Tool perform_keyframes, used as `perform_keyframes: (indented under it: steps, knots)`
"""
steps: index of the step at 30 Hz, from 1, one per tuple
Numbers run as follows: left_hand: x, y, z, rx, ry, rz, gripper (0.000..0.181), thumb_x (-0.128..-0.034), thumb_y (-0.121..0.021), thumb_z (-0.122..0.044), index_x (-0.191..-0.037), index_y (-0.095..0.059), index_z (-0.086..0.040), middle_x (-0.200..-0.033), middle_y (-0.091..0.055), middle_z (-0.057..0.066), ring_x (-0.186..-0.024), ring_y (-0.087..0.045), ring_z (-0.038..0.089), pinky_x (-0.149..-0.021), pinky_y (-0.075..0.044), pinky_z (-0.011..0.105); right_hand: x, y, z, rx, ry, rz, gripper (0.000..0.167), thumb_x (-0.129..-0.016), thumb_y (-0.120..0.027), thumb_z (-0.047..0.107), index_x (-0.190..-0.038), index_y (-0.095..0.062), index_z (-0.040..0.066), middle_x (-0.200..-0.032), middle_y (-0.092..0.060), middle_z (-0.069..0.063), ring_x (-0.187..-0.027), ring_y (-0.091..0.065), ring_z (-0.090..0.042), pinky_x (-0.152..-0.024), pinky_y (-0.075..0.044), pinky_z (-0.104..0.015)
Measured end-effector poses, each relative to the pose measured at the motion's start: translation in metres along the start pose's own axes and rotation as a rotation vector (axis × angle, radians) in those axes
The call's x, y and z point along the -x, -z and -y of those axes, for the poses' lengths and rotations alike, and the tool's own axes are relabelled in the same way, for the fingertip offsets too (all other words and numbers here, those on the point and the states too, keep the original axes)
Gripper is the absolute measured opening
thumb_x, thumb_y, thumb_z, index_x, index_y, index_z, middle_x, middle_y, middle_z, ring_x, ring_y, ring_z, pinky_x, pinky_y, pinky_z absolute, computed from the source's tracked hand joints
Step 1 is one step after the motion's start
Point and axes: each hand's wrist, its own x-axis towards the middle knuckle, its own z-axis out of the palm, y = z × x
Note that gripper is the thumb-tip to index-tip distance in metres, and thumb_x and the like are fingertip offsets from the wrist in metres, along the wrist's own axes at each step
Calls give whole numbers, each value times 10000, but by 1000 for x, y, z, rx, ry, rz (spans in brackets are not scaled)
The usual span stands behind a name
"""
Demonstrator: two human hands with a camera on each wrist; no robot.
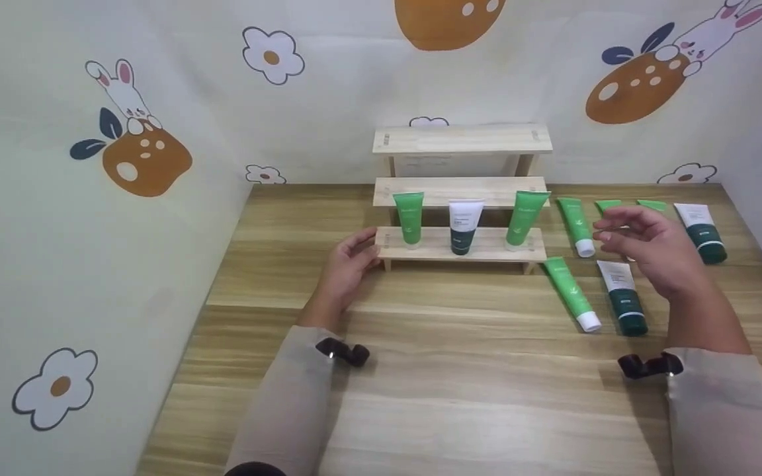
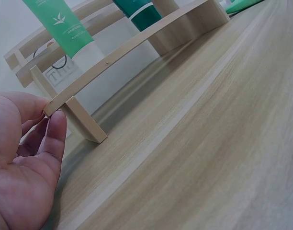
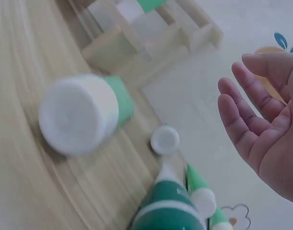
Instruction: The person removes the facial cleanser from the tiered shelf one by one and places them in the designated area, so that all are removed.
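A three-tier wooden display rack stands against the back wall. On its lowest step, a green tube, a white-and-dark-green tube and another green tube stand upright on their caps. My left hand pinches the left end of that step; in the left wrist view thumb and finger meet at the board's corner. My right hand hovers over the tubes lying at right, fingers loosely bent and holding nothing. Partly hidden behind it are green tubes.
Right of the rack lie a green tube, a nearer green tube, a white-and-dark-green tube and a similar one farther right. Patterned walls enclose the wood-grain table at the back and sides.
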Motion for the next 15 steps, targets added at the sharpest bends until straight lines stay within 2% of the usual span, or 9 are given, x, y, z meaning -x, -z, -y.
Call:
perform_keyframes:
  steps: [6,8,15]
  knots:
    - [0,0,0,22,-11,12,442,-1021,-683,-33,-1459,-632,-60,-1519,-623,109,-1176,-677,177,-929,-622,245,-4,-20,11,-157,122,77,371,-965,-738,-46,-1320,-681,45,-1116,-780,-18,-992,-771,-94,-834,-642,-189]
    - [0,0,1,30,-20,19,441,-1023,-681,-31,-1460,-630,-52,-1513,-625,123,-1158,-677,168,-915,-620,235,-6,-26,14,-170,151,88,363,-961,-734,-63,-1307,-691,38,-1108,-785,-25,-984,-770,-98,-834,-642,-192]
    - [-1,0,3,25,-15,12,439,-1022,-684,-35,-1457,-635,-69,-1509,-628,105,-1171,-677,173,-925,-619,246,-14,-42,24,-190,158,94,354,-959,-747,-46,-1300,-691,29,-1081,-787,-6,-996,-776,-131,-838,-641,-192]
